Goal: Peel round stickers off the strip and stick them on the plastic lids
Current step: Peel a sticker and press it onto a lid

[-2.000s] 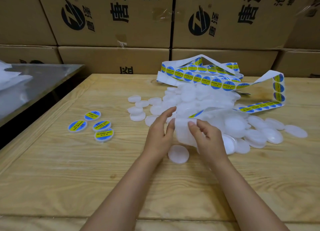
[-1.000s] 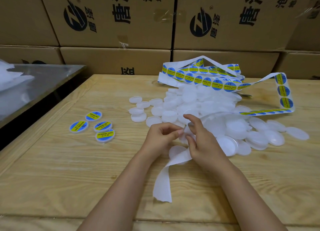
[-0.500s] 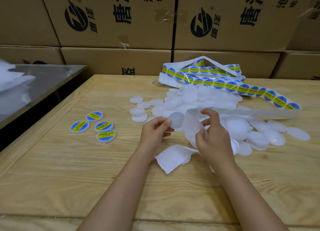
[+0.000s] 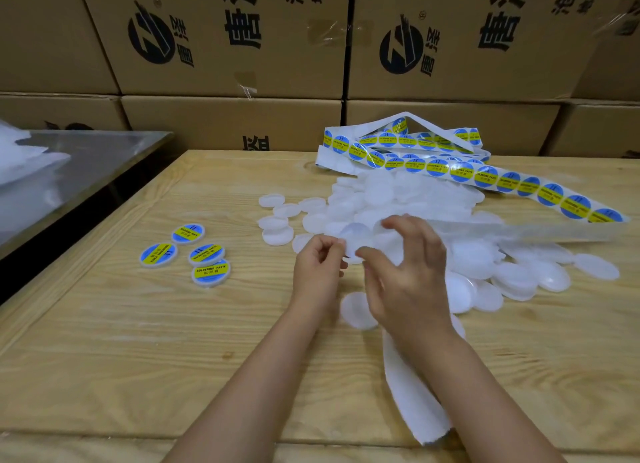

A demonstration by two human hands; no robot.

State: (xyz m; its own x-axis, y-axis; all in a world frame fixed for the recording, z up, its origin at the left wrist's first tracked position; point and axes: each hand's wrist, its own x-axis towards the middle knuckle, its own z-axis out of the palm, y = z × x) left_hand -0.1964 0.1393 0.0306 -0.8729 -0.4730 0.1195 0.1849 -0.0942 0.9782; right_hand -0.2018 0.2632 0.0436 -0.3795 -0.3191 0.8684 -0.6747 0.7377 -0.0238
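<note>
My left hand (image 4: 318, 265) pinches a round sticker (image 4: 357, 235), whose pale back faces me, above the wooden table (image 4: 138, 341). My right hand (image 4: 408, 279) grips the sticker strip (image 4: 502, 182) just right of it, thumb near the sticker's edge. The strip runs right from that hand, then folds back over a pile of plain white lids (image 4: 398, 192) to a tangle at the rear. Its empty backing (image 4: 415, 407) trails under my right wrist to the table's near edge. One plain lid (image 4: 356, 312) lies below my hands. Several labelled lids (image 4: 206, 254) lie to the left.
Stacked cardboard boxes (image 4: 235, 46) form a wall behind the table. A metal table (image 4: 86, 171) with white plastic bags (image 4: 20, 157) stands at the left across a dark gap. More loose lids (image 4: 550, 275) spread to the right.
My left hand has pulled a round sticker off the strip and holds it up. The empty backing has slid toward me, and the strip's far loop has flattened out to the right.
</note>
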